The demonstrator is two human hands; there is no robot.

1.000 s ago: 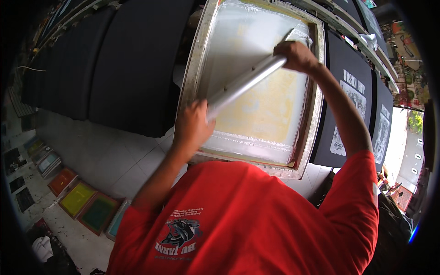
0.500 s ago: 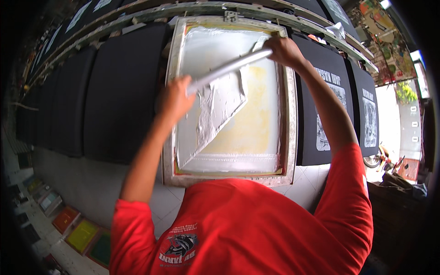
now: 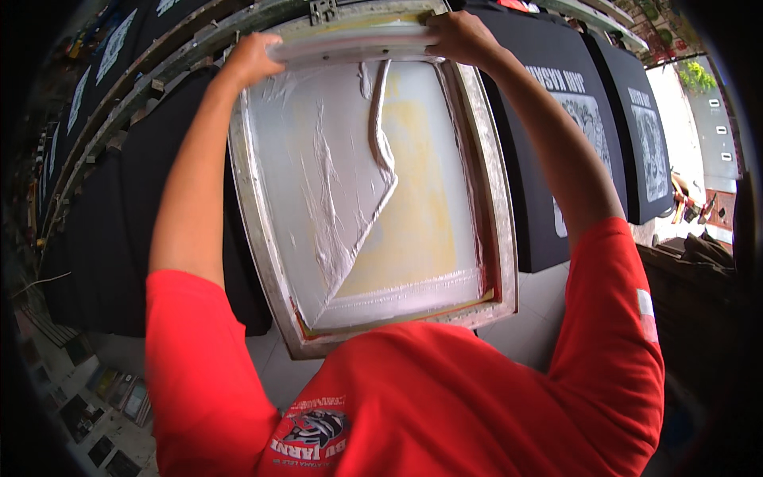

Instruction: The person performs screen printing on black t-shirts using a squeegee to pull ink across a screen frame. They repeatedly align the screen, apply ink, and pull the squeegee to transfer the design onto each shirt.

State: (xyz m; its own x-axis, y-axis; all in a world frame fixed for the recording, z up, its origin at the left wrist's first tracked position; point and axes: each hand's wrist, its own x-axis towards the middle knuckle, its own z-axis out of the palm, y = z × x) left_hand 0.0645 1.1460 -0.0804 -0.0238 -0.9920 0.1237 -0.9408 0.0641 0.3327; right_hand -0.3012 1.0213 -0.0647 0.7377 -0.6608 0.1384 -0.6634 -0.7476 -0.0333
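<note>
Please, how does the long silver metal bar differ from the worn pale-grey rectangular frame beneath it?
The long silver metal bar is one narrow piece; the worn pale-grey rectangular frame is a larger border. The bar lies crosswise, held by the left hand and right hand; the frame's long sides run away from the person. Both look rigid.

Worn on the person's head, the camera looks down and slightly forward, close above the shirt (image 3: 453, 397), which fills the lower edge. The screen (image 3: 421, 211) sits mid-view, somewhat farther off. The fisheye bends straight edges, and the dim left rim seems too dark to read surely.
</note>
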